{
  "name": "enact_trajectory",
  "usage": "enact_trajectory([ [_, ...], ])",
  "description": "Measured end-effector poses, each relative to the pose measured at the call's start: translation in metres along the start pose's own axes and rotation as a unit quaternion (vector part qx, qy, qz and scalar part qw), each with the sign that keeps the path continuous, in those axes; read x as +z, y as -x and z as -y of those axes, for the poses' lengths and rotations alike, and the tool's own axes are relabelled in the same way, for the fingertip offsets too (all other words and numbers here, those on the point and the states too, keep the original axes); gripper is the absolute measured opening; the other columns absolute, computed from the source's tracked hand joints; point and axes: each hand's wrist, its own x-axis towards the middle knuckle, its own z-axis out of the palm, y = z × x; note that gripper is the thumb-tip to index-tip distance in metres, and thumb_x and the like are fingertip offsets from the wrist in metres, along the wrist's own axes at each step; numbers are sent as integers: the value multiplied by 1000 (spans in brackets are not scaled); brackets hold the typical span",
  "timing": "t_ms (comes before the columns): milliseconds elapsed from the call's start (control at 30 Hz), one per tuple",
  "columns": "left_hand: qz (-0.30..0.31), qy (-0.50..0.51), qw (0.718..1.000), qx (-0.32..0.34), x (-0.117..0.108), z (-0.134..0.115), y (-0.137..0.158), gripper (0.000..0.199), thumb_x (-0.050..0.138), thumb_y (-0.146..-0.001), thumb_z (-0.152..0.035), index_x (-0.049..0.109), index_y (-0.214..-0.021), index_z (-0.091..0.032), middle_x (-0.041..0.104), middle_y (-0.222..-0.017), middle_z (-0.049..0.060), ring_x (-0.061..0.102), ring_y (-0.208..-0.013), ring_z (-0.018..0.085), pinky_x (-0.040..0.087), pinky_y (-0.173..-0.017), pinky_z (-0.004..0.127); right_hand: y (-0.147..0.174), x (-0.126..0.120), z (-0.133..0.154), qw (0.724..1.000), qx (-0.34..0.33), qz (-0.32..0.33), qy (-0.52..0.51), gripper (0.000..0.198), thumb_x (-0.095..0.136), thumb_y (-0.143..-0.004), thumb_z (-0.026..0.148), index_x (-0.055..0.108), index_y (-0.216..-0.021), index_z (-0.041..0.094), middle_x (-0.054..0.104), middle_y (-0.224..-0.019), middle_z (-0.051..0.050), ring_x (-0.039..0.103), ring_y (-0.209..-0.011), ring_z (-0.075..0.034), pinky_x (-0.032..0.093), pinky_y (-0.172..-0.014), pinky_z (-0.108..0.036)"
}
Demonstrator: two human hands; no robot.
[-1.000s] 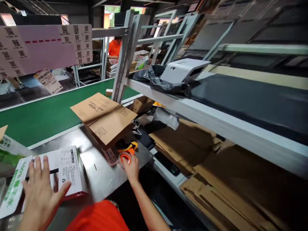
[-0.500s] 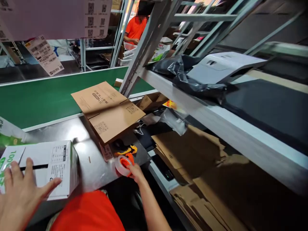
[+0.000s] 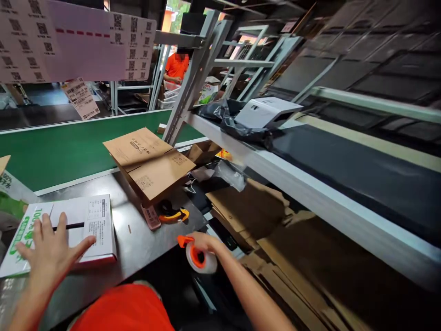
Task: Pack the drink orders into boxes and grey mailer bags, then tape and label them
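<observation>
Fingers spread, my left hand (image 3: pixel 50 246) lies flat on top of a white box (image 3: pixel 98 230) with green print and a dark slot in its lid. My right hand (image 3: pixel 206 241) is closed around an orange tape dispenser (image 3: pixel 185 241) carrying a roll of clear tape (image 3: pixel 209 264). The dispenser hangs just past the front edge of the metal table (image 3: pixel 138 248). Between the hands and further back lie a yellow-and-black cutter (image 3: pixel 175 216) and a pink phone-like object (image 3: pixel 151 218), beside a brown cardboard box (image 3: pixel 151 161) with its flaps folded over.
A green conveyor belt (image 3: pixel 62 147) runs behind the table. To the right stand a metal shelf (image 3: pixel 275 170) with a white printer-like device (image 3: pixel 265 112) and, below it, stacked flat cardboard (image 3: pixel 248 211). A co-worker in an orange shirt (image 3: pixel 176 66) stands at the back.
My right hand has lifted the tape dispenser off the table and brought it nearer to me, turning it. My left hand stays on the white box. The view has shifted.
</observation>
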Motion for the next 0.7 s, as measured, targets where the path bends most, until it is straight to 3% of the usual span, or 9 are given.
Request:
enact_trajectory([
  [100,20,-8,1000,16,1,0,11,100,48,-91,-80,44,-164,-11,18,-176,31,15,-164,52,18,-117,87,42,-15,-2,995,-92,-20,-19,73,67,-59,13,75,-132,20,75,-136,-13,70,-127,-35,53,-113,-43],
  [200,56,18,997,41,-13,9,8,101,59,-89,-74,40,-166,-11,20,-176,29,17,-164,51,22,-119,85,68,-33,27,945,-256,-152,-136,73,65,-83,35,58,-155,25,59,-158,-13,49,-152,-36,39,-127,-52],
  [267,67,74,994,56,-27,26,-4,99,64,-87,-67,41,-165,-13,30,-174,27,27,-162,49,29,-121,79,75,-44,74,898,-342,-216,-172,72,64,-87,35,55,-158,26,54,-163,-13,45,-155,-36,36,-129,-54],
  [367,53,235,967,88,-44,58,-28,78,62,-88,-58,58,-152,-14,58,-158,22,53,-147,41,41,-121,60,71,-57,174,840,-467,-218,-172,74,63,-79,19,62,-152,27,57,-159,-11,51,-150,-33,37,-129,-52],
  [467,41,453,886,92,-50,74,-44,54,57,-89,-59,74,-116,-16,78,-122,16,73,-113,31,57,-97,42,53,-58,264,789,-574,-158,-152,82,57,-67,11,66,-146,28,62,-152,-9,57,-143,-31,43,-125,-50],
  [533,51,579,812,55,-51,70,-43,49,59,-86,-64,71,-91,-17,77,-95,10,73,-87,24,55,-71,32,37,-51,302,766,-614,-125,-141,84,56,-64,11,67,-145,28,63,-148,-9,60,-139,-30,47,-121,-50],
  [600,81,675,734,6,-53,59,-37,53,65,-79,-71,65,-82,-18,71,-83,6,67,-71,18,45,-56,26,22,-41,321,753,-634,-112,-139,84,55,-65,11,66,-146,29,63,-148,-9,61,-137,-30,48,-120,-49],
  [700,150,761,629,-57,-62,45,-26,66,72,-68,-80,64,-87,-18,69,-83,4,63,-64,13,39,-52,23,8,-33,330,736,-653,-119,-134,80,57,-72,10,62,-149,32,60,-149,-10,60,-138,-29,50,-118,-47],
])
